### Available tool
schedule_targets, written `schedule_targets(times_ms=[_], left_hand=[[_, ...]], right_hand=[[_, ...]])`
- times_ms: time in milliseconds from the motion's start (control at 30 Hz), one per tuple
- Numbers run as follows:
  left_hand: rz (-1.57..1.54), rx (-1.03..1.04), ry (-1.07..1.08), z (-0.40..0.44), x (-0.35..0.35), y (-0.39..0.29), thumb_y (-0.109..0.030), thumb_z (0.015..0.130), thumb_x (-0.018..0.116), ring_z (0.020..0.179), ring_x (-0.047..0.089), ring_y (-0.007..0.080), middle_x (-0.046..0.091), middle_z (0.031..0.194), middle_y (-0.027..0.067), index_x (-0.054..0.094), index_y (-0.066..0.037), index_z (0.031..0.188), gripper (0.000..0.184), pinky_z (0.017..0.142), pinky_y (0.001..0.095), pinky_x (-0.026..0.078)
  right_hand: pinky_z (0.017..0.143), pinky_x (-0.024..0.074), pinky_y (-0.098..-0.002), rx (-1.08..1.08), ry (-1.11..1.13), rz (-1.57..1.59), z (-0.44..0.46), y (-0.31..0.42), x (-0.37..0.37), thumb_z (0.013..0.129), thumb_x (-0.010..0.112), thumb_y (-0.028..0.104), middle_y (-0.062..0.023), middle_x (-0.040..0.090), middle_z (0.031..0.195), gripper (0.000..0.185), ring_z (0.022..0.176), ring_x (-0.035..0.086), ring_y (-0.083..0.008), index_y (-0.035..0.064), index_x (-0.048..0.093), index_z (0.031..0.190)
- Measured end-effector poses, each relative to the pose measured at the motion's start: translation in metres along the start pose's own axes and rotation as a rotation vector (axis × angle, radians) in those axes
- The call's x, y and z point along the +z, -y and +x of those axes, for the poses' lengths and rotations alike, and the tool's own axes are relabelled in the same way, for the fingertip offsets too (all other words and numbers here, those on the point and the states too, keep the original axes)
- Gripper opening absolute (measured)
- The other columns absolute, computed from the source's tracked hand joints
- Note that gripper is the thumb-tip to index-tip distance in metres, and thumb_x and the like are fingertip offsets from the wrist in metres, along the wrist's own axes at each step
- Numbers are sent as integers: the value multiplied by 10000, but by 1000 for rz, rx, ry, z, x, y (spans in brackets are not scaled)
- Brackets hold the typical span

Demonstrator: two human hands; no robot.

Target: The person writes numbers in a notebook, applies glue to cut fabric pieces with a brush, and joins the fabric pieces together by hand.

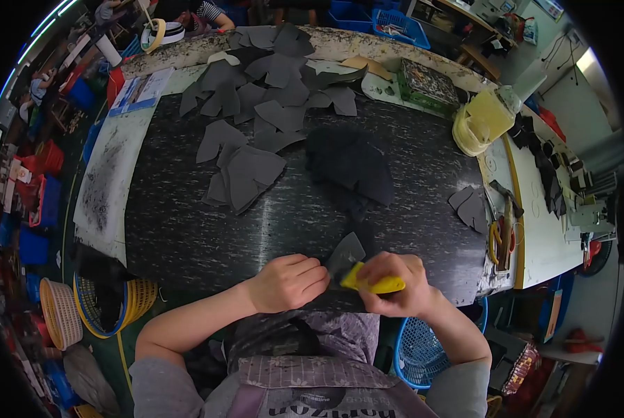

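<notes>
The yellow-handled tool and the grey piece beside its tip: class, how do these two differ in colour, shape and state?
The yellow-handled tool is bright, while the grey piece is dull. The tool's handle is narrow; the piece is broader, with an angular far end. The tool is held in the right grip, whereas the piece lies on the dark work surface. Both are partly hidden.

Yellow tool (387,284), dark grey piece (349,249)
</notes>
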State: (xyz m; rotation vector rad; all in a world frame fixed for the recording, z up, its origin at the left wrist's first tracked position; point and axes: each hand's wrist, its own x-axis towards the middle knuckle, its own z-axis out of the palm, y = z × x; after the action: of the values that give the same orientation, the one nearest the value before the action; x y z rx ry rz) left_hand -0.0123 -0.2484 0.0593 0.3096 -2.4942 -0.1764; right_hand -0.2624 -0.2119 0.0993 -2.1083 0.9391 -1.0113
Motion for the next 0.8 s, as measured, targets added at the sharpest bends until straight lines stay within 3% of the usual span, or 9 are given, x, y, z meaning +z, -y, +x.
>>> schedule_targets(times_ms=[100,233,367,433,467,600,667,700,800], left_hand=[[2,20,-2,-2,2,0,-97,710,647,824,619,191,614,860,55,657,-19,863,172,721,286,518],[-14,5,39,-5,3,-1,-96,702,649,846,661,223,669,925,82,689,-18,901,217,717,313,554],[-31,-21,-13,-4,5,-1,-94,690,658,824,663,230,666,915,86,688,-15,895,222,703,314,558],[-41,-21,5,-1,3,-1,-92,688,659,818,664,231,666,910,87,688,-16,891,219,694,313,559],[-50,-30,24,0,1,-1,-91,687,660,812,665,232,666,906,89,688,-17,887,216,685,311,559],[-52,-14,45,2,-1,1,-65,696,704,809,666,233,667,900,88,687,-11,883,195,674,310,560],[-229,-199,6,4,2,1,-59,712,724,821,656,227,653,899,79,667,-20,863,167,697,306,542],[-379,-332,18,7,-2,3,0,714,752,813,663,228,667,921,95,666,-20,871,180,676,312,542],[-558,-496,-211,19,-11,10,101,725,722,819,665,216,678,929,112,663,-13,911,226,690,305,537]], right_hand=[[634,556,-298,8,-98,67,-6,-3,-12,741,766,70,-102,700,881,272,721,704,-224,63,526,869],[562,538,-302,-54,-297,-164,7,-10,5,694,744,46,-58,641,691,228,590,663,-202,66,535,782],[552,534,-290,96,-200,44,-13,-6,-19,691,752,68,-62,645,718,235,605,664,-210,82,538,787],[536,526,-274,-101,-280,26,-8,2,-17,679,739,77,-43,643,699,225,581,661,-192,92,541,783],[528,521,-268,-157,-150,-8,-5,8,-16,679,744,80,-42,645,699,219,602,675,-193,101,549,776],[530,522,-276,-124,-36,-138,-38,-3,-51,705,769,91,-53,646,735,229,633,678,-200,108,560,798],[561,480,-221,-22,-717,-56,-29,-22,-104,882,671,120,-57,629,781,126,655,625,-98,74,563,928],[573,444,-205,215,-945,-124,-18,-27,-135,955,615,145,-61,619,792,108,643,569,-61,53,558,961],[600,433,-232,310,-1137,-365,16,-98,-227,967,635,254,-69,639,839,233,665,537,-94,28,581,980]])
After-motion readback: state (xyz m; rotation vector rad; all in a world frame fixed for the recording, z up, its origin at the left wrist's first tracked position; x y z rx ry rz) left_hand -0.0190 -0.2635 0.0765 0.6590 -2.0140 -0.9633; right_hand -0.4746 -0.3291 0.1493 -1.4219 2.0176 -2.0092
